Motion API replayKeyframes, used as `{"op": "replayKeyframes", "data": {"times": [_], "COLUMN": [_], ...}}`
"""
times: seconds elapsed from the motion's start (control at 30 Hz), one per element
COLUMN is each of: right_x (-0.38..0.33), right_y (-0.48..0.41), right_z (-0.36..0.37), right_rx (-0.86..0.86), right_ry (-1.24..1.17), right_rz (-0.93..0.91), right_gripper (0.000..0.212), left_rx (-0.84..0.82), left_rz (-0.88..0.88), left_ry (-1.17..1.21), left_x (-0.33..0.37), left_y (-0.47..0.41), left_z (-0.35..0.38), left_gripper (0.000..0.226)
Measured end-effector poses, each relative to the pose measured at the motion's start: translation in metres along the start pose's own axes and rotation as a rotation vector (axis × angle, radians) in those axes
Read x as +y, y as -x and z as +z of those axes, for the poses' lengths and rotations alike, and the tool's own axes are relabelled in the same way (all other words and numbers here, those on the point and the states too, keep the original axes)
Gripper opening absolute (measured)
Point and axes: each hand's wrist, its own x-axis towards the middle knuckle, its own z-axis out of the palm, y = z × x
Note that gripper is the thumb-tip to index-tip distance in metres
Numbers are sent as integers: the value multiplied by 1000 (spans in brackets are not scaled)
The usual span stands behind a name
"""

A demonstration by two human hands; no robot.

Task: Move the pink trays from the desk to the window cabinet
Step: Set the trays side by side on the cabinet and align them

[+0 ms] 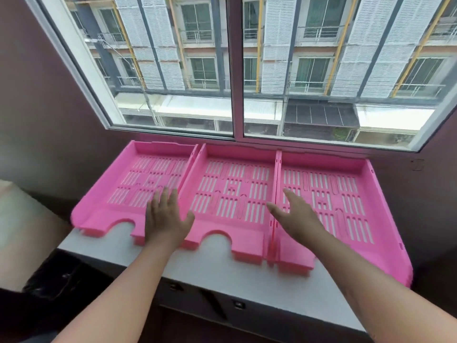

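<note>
Three pink slotted trays lie side by side on the white top of the window cabinet [217, 266], under the window. The left tray [118, 194] overlaps the edge of the middle tray [230, 194]; the right tray [346, 201] sits against the middle one. My left hand [165, 216] lies flat, fingers spread, over the seam between the left and middle trays. My right hand [294, 214] hovers open over the front left part of the right tray, fingers apart. Neither hand grips anything.
A large sliding window [235, 70] stands directly behind the trays. Dark walls close in on both sides. The cabinet front has drawers with small metal pulls [238, 304]. A black bin bag [61, 276] and a pale surface [22, 219] sit at the lower left.
</note>
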Motion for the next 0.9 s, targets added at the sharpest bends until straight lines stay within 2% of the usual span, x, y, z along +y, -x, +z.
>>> {"op": "replayKeyframes", "data": {"times": [0.1, 0.17, 0.3, 0.43, 0.63, 0.73, 0.9], "right_x": [-27, -33, -30, -32, -45, -52, -46], "right_y": [-5, -7, -9, -14, -13, -3, 26], "right_z": [32, 50, 72, 82, 85, 87, 102], "right_rx": [-2, 72, 234, 299, 426, 499, 531], "right_ry": [-210, -267, -242, -164, -105, -87, -127], "right_rz": [125, 198, 251, 289, 304, 276, 187], "right_gripper": [87, 81, 76, 77, 65, 56, 66], "left_rx": [-226, -349, -398, -453, -418, -315, -176], "left_rz": [-186, -166, -94, -61, -78, -25, 104], "left_ry": [276, 393, 472, 553, 616, 593, 586], "left_x": [-26, -33, -35, -44, -41, -39, -52], "left_y": [-24, -37, -53, -68, -70, -60, -26], "left_z": [-11, -11, -1, 6, 10, 3, 9], "left_gripper": [85, 73, 59, 62, 61, 61, 71]}}
